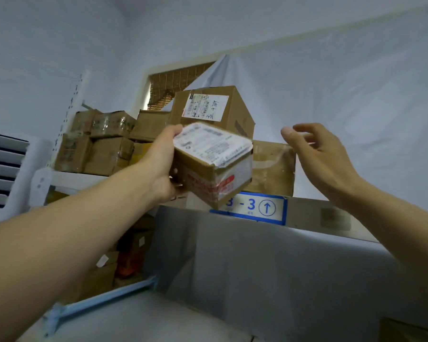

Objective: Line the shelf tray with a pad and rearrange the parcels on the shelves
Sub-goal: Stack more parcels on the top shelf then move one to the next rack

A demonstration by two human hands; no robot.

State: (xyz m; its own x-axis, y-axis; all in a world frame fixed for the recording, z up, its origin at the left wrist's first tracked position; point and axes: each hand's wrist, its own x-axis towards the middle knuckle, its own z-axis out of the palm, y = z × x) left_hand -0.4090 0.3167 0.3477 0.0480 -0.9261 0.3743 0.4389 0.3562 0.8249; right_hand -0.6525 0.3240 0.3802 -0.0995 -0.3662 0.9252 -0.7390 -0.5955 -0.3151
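**1 parcel in the air, 1 hand waiting**

Here, nearest the camera, 2 bare forearms reach up toward the top shelf. The left hand (164, 166) grips a small cardboard parcel (211, 166) by its left end, thumb over the top edge by the white shipping label, the other fingers hidden beneath it. The parcel is tilted, its lower corner hanging in front of the blue shelf sign (256, 208) marked "3 - 3" with an up arrow. The right hand (316, 154) holds nothing: its fingers are spread and loosely curved, thumb forward, close to the taped brown box (272, 169) on the shelf; I cannot tell whether a fingertip touches it.

Just past the hands runs the grey shelf tray (307, 213), its front wall carrying the sign. No pad is visible from this low angle, so whether the tray is lined cannot be told. Behind the taped box stands a larger box (223, 107) with a handwritten label, leaning. Further left, a stack of boxes (101, 141) crowds another shelf, and white sheeting (344, 95) covers the wall behind.

The risks, as I judge them: a 1-handed hold on one end of a tilted parcel could slip, most likely if the parcel catches the tray's front wall going in. The leaning box looks unsteady; a push on the taped box in front could tip it forward.
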